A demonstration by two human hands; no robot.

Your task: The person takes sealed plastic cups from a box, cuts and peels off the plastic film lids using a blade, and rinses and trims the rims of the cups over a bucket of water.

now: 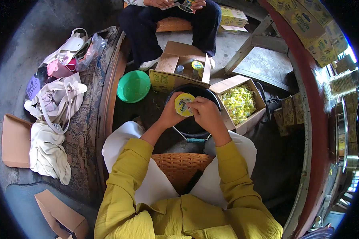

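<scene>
My left hand (pixel 170 113) is wrapped round a cup with a yellow printed lid (pixel 183 104), tipped so the lid faces me. The thumb and fingers of my right hand (pixel 205 113) are pinched together against the right part of that lid; what they grip, if anything, is too small to make out. Both hands are above a black bucket (pixel 188 126) with a teal-gripped handle, standing between my knees. Right of the bucket, a cardboard box (pixel 247 121) holds many small yellow-and-clear wrapped pieces (pixel 238 104).
Beyond the bucket, an open carton (pixel 177 81) contains several cups. A green basin (pixel 133 87) sits to the left. Opposite me sits a person (pixel 169 24) whose hands hold something. Bags (pixel 60 93) lie on a patterned bench at left; a wooden frame (pixel 249 42) stands at right.
</scene>
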